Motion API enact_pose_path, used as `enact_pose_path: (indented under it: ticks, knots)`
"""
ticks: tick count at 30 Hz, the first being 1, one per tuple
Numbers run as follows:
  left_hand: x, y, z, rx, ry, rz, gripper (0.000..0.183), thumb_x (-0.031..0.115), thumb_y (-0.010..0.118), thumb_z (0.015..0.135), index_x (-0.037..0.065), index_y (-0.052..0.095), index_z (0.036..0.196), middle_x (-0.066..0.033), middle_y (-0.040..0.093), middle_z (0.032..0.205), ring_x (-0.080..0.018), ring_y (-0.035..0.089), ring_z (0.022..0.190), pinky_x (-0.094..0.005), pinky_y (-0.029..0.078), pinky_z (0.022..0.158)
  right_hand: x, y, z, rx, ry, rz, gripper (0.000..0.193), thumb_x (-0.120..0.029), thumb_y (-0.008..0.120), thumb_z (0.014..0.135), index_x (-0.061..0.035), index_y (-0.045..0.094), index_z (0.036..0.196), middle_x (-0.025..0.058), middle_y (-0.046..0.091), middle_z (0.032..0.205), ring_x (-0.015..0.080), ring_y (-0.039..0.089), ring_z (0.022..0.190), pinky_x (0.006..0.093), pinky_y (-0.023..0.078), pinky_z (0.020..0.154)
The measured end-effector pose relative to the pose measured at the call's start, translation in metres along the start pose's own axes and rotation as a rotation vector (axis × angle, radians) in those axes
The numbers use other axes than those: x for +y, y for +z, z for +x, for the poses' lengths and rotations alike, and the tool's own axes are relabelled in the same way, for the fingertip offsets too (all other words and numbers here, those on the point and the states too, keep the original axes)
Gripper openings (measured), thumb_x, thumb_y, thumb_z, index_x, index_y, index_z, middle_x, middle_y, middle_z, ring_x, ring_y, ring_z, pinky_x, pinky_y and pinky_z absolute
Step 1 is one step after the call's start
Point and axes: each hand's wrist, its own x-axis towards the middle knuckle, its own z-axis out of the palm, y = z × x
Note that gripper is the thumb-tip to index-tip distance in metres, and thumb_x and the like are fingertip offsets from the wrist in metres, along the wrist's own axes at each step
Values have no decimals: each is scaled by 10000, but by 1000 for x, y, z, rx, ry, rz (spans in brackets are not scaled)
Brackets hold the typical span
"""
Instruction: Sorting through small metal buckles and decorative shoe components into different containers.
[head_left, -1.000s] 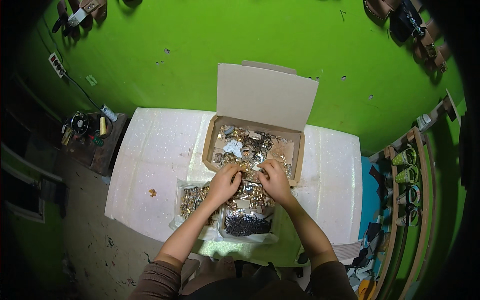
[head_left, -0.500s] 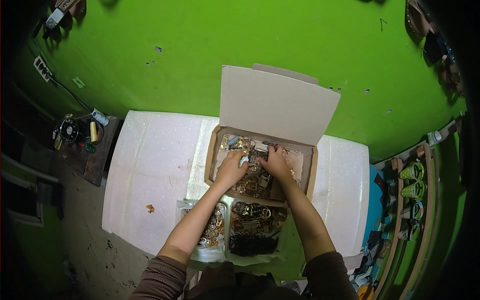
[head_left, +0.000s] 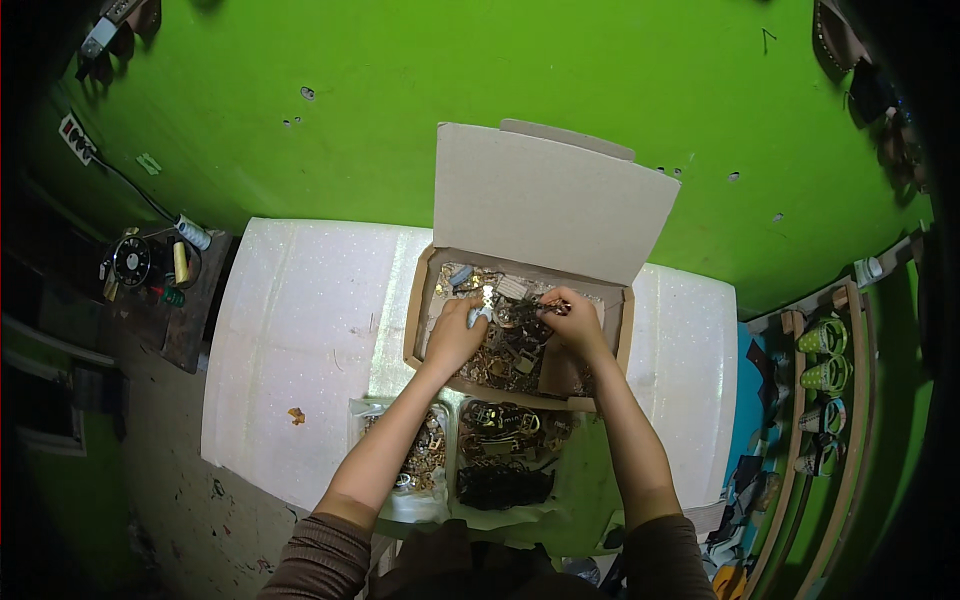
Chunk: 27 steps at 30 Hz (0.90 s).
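A shallow cardboard box [head_left: 625,340] with its lid [head_left: 555,200] raised holds a jumble of small metal buckles and trims [head_left: 490,365]. My left hand [head_left: 456,338] is closed at the left part of the box, around a small whitish piece [head_left: 480,314] whose kind I cannot make out. Over the right part, my right hand [head_left: 574,320] pinches a dark, thin bunch of trim pieces [head_left: 538,306]. A grey-blue piece [head_left: 460,275] and a pale ribbed block [head_left: 511,288] lie near the box's far side.
Nearer to me stand two clear trays, one with gold-coloured fittings [head_left: 430,450], the other with dark straps [head_left: 505,487] and buckles. They rest by a glittery white covered table [head_left: 300,330]. A wooden rack [head_left: 790,410] with green shoes stands at right; a small thread-laden table [head_left: 180,320] at left.
My right hand has lifted slightly and moved right, drawing up the dark bunch from the pile. The left hand has shifted a little left and down. The view has shifted slightly.
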Motion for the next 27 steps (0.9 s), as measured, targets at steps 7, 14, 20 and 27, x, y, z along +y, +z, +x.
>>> enact_pose_path:
  ticks: [7,14,20,27]
  knots:
    - [14,-5,-21,-44,-4,-114,336,208,479,798,20,524,1072,-144,507,1080,-252,512,965,-309,388,848,-55,-27,-21,18,131,363,160,-50,641,728,-21,551,856,13,555,716,59,532,603,174,462,559]
    - [30,-4,-37,-106,-406,-974,368,256,325,884,35,497,1122,-75,525,1032,-154,507,894,-306,409,803,-125,-31,-39,-39,70,526,171,-27,633,740,-29,532,879,24,554,737,80,547,601,182,470,537]
    - [43,-8,-47,-52,-479,-1111,423,312,270,890,52,462,1163,-62,503,1078,-137,477,936,-291,397,800,-166,-36,-46,-146,29,640,182,-32,628,745,-27,529,898,38,559,783,95,563,650,196,487,572]
    - [28,4,-43,-112,-532,-1270,416,359,280,887,97,499,1124,-28,509,1076,-131,478,819,-255,384,724,-193,-28,-46,-208,-56,678,194,-67,643,746,-22,538,902,39,568,794,93,566,660,195,480,581]
